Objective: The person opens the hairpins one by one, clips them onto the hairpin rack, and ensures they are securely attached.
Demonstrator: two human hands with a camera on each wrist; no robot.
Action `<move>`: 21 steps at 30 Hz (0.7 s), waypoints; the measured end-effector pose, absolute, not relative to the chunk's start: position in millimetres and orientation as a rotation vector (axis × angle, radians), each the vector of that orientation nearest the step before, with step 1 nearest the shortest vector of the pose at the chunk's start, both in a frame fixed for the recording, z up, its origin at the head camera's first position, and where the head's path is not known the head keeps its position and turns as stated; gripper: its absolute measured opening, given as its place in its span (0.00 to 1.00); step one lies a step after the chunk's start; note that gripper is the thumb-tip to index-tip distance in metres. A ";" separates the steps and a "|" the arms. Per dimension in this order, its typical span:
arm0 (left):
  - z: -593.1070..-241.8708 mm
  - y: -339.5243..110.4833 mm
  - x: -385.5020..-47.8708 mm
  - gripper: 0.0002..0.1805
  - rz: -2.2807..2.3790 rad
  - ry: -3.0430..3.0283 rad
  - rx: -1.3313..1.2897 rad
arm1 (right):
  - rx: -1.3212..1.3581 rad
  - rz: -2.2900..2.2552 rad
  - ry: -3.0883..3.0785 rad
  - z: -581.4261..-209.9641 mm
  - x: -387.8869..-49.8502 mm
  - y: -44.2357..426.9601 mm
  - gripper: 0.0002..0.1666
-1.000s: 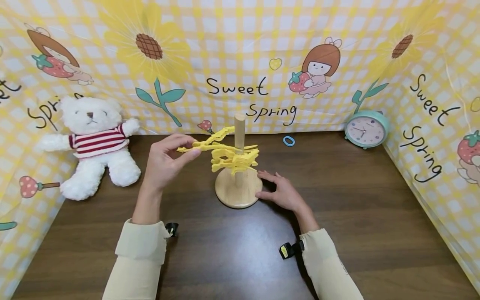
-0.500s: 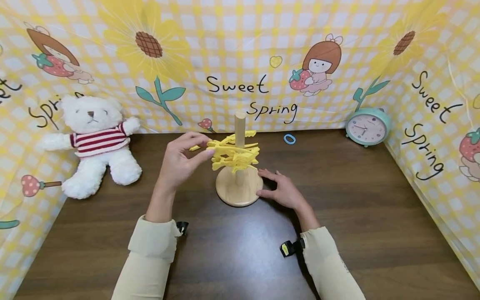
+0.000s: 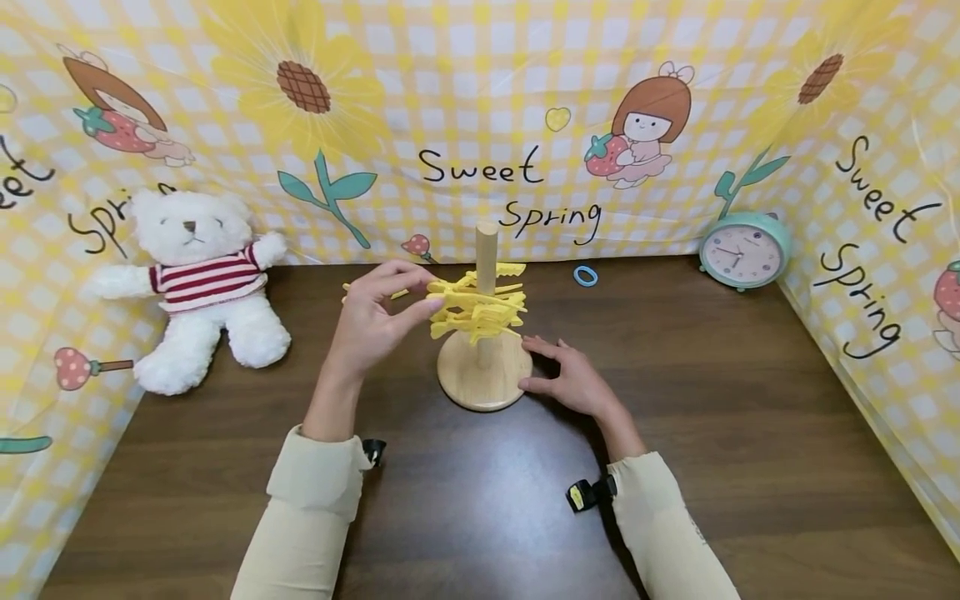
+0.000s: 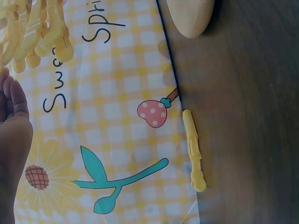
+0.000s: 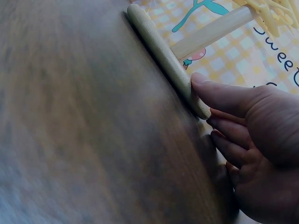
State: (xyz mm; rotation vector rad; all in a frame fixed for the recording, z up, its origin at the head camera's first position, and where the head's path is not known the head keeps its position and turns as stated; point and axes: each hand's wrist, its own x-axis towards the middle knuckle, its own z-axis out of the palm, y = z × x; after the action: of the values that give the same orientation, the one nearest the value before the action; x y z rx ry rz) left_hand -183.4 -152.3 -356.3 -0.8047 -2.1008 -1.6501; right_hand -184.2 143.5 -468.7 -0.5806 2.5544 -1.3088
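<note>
A wooden stand has a round base [image 3: 480, 396] and an upright post [image 3: 486, 250]. Several yellow plastic clips [image 3: 480, 312] ring the post partway up, overlapping one another. At the near end of an upper clip, thumb and forefinger of my left hand [image 3: 375, 312] pinch its handle. My right hand [image 3: 566, 379] grips the base's right edge, with the thumb [image 5: 224, 95] on one face and fingers at the rim. Behind the left hand a loose yellow clip [image 4: 194, 151] lies on the table, partly hidden in the head view.
A light blue ring [image 3: 586, 276] lies behind the post, to its right. A white teddy bear [image 3: 202, 275] in a striped shirt sits at the left. A mint alarm clock [image 3: 745, 250] stands at the back right. Patterned cloth [image 3: 465, 100] borders the dark wooden table [image 3: 480, 517].
My left hand has moved right toward the post, carrying a clip whose spread arms now lie around it among the others. The right hand stays on the base. The view has shifted slightly.
</note>
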 end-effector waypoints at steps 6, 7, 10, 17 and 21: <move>-356.8 -147.7 -185.3 0.11 -1.605 -2.133 -0.836 | -0.570 -1.285 2.555 -468.0 -184.6 146.3 0.39; -357.1 -148.2 -185.7 0.11 -1.600 -2.140 -0.840 | -0.571 -1.284 2.553 -468.1 -184.6 145.6 0.39; -357.2 -149.0 -185.3 0.11 -1.606 -2.142 -0.851 | -0.571 -1.286 2.552 -467.9 -184.4 143.9 0.39; -357.9 -150.8 -184.8 0.11 -1.654 -2.148 -0.806 | -0.571 -1.300 2.549 -468.0 -185.7 143.9 0.39; -359.8 -153.1 -184.4 0.12 -1.661 -2.177 -0.776 | -0.563 -1.312 2.547 -468.8 -185.2 145.2 0.39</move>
State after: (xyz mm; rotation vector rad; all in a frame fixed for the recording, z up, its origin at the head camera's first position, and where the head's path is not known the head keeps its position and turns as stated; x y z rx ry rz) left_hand -184.4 -153.1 -359.8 -0.7762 -2.1768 -1.6607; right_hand -185.2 145.2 -468.8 -0.5628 2.5473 -1.3119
